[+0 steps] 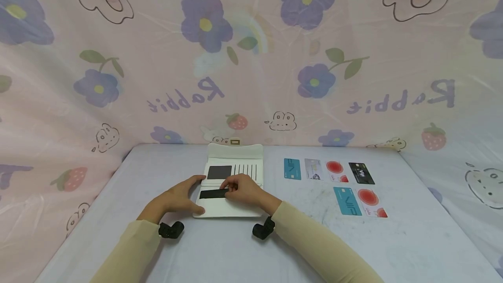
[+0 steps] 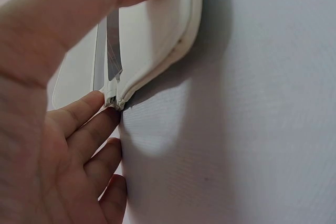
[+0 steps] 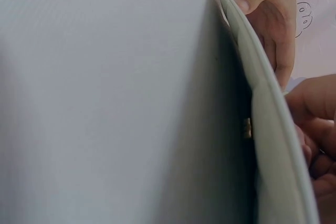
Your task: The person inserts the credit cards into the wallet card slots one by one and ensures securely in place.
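Note:
A white wallet lies unfolded, its flap towards the back. Its upper panel carries a dark grey window and a row of slots. My left hand spans the wallet's left side, thumb on the lower corner and fingertips against the edge near the fold. Just below the fold, the bent fingers of my right hand pinch at the right end of a thin dark strip. My own fingers hide that end, and whether the strip is a card edge does not show. In the right wrist view the wallet's edge partly covers this hand.
Right of the wallet, several cards lie in two rows: blue, silver, red-and-white and black behind, blue and red-and-white in front. A printed curtain hangs behind the white table.

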Demonstrator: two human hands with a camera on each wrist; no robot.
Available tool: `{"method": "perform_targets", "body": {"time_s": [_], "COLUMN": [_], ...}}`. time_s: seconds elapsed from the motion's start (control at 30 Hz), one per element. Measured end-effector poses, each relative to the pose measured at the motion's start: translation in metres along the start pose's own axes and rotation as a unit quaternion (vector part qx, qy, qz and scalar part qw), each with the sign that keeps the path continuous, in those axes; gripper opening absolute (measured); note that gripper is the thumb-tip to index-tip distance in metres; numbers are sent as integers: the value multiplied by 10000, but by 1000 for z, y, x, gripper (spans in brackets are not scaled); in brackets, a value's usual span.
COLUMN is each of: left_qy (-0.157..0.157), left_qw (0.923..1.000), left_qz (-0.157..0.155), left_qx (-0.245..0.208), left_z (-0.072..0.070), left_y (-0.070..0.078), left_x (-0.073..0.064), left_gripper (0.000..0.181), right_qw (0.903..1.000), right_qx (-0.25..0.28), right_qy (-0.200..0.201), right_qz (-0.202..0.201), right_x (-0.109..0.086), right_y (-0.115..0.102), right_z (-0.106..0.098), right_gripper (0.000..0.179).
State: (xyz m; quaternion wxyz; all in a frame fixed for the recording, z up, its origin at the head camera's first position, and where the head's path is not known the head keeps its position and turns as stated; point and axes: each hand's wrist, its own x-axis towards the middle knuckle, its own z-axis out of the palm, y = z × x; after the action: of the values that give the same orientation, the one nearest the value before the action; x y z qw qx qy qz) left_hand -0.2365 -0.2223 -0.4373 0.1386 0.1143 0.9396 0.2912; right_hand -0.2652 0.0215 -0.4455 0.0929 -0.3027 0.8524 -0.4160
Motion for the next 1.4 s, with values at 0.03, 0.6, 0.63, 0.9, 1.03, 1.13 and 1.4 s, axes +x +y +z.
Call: {"method": "perform_targets", "body": {"time_s": [0.03, 0.6, 0.63, 0.9, 1.03, 1.13, 1.4], "left_qy": [-2, -24, -26, -36, -23, -12, -11], "left_qw": [10000, 10000, 10000, 10000, 10000, 10000, 10000], "left_qz": [16, 36, 29, 14, 39, 25, -26], "left_qx": [-10, -46, -57, -78, -69, -65, -58], "left_z": [0, -1, -1, -1, -1, -2, -1], "left_y": [0, 0, 0, 0, 1, 1, 1], "left_x": [0, 0, 0, 0, -1, -1, -2], "left_gripper": [102, 102, 103, 103, 102, 102, 102], "right_qw": [10000, 10000, 10000, 10000, 9999, 9998, 9996], "right_qx": [2, 9, -5, 32, 50, 24, -206], "right_qy": [-9, -42, -39, -70, -132, -150, -186], "right_qz": [-7, -15, -13, -8, -57, -128, 6], "right_x": [0, -2, -2, -2, -3, -3, -4], "right_y": [0, 3, 3, 3, 1, 0, -4], "right_z": [0, 0, 0, 0, 0, -1, -2], "right_gripper": [20, 17, 17, 19, 21, 23, 20]}}
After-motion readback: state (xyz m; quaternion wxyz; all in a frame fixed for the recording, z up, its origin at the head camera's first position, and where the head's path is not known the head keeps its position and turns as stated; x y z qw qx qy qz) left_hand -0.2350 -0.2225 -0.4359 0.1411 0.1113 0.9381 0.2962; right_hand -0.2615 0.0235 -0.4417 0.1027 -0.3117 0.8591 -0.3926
